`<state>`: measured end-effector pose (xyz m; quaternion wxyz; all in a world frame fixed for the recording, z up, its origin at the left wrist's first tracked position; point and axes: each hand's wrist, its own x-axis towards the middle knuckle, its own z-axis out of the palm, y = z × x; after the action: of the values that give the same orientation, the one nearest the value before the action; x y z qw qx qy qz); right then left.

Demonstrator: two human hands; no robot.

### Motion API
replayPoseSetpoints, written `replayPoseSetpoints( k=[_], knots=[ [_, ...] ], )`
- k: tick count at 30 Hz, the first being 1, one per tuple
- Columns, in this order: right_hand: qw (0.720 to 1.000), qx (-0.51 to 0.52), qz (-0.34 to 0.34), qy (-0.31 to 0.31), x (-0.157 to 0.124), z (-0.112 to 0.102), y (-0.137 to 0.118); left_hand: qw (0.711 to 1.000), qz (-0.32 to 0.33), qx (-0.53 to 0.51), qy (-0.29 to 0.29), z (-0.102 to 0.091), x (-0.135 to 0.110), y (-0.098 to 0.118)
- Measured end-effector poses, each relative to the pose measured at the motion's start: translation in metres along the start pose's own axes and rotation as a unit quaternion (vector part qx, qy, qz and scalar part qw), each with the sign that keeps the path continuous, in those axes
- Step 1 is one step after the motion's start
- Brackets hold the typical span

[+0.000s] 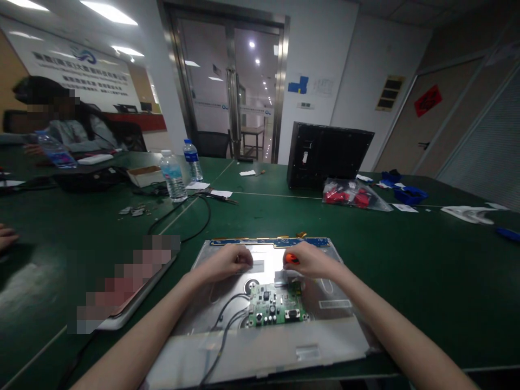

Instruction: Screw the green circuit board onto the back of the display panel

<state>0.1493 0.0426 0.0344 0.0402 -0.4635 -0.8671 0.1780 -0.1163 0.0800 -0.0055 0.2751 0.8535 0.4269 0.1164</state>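
Note:
A flat-screen panel lies on the table with its metal back up, right in front of me. A green circuit board sits in the middle of it, and a narrow blue circuit strip runs along its far edge. My right hand is closed around a tool with an orange and black handle, above the panel near a silver tape flap; its working end is hidden. Over the panel to the left, my left hand has curled fingers, and whatever they hold is hidden. Black cables run from the board's left side.
On the left lie a white-edged tablet-like slab, partly blurred out, and small metal parts. Water bottles stand farther back. A black monitor stands behind a plastic bag of red items. Another person sits far left.

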Motion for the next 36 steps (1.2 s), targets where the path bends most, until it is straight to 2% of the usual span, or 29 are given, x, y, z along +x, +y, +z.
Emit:
replayPoseSetpoints(
  k=[4,8,13,18,21,25,29,31,34,36],
  knots=[
    [0.999,-0.047,-0.011,0.008,0.041,0.015,-0.028,0.999,-0.003,-0.027,0.02,0.004,0.001,-0.001],
    [0.996,-0.084,-0.026,-0.002,0.06,0.024,-0.036,0.998,-0.021,-0.058,0.024,0.004,0.002,-0.001],
    [0.992,-0.105,-0.069,-0.007,0.055,0.023,-0.047,0.994,-0.024,-0.104,0.017,0.006,0.004,-0.003],
    [0.983,-0.102,-0.153,-0.026,0.048,0.031,-0.088,0.994,-0.025,-0.106,0.015,0.006,0.004,-0.005],
    [0.964,-0.115,-0.232,-0.05,0.048,0.039,-0.106,0.995,-0.029,-0.098,0.017,0.004,0.002,-0.003],
    [0.954,-0.146,-0.255,-0.058,0.046,0.046,-0.11,0.995,-0.033,-0.091,0.022,0.003,0.001,0.001],
    [0.941,-0.179,-0.284,-0.033,0.038,0.05,-0.114,0.995,-0.039,-0.09,0.023,0.004,0.001,0.0],
    [0.939,-0.193,-0.283,-0.027,0.034,0.049,-0.116,0.995,-0.039,-0.092,0.022,0.005,0.001,-0.001],
    [0.954,-0.155,-0.253,-0.043,0.034,0.04,-0.108,0.995,-0.031,-0.094,0.015,0.005,0.002,-0.002],
    [0.981,-0.105,-0.16,-0.031,0.04,0.031,-0.093,0.995,-0.024,-0.093,0.009,0.004,0.002,-0.003]
  ],
)
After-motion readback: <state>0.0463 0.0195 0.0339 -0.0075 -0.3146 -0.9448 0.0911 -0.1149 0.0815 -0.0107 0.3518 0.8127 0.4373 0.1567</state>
